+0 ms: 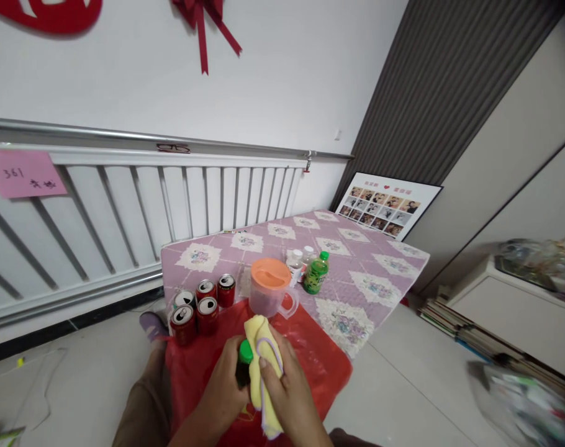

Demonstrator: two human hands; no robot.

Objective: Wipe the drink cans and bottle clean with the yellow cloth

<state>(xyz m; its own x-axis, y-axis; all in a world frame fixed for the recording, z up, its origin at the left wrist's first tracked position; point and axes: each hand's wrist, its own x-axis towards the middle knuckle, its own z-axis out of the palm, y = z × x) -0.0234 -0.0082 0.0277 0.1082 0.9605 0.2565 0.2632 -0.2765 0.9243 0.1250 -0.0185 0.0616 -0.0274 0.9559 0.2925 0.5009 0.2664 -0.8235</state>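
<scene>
My left hand (pixel 224 385) is wrapped round a dark bottle with a green cap (pixel 246 351), most of it hidden by my fingers. In my right hand (pixel 292 388) is a folded yellow cloth (pixel 259 332) with a purple edge, pressed against the bottle's side. Both hands are over a red plastic bag (pixel 320 366) spread at the table's near edge. Just beyond them stands a clear plastic pitcher (pixel 264 302) with an orange lid. Several opened drink cans (pixel 208 315) are grouped to the left. A green bottle (pixel 316 274) and two small white-capped bottles (pixel 294 261) stand behind the pitcher.
The table has a purple flowered cloth (pixel 282 233). Behind it runs a white radiator (pixel 208 198) with glasses (pixel 173 148) on its top. A photo board (pixel 389 202) leans at the back right. To the right stands a low white cabinet (pixel 510 298).
</scene>
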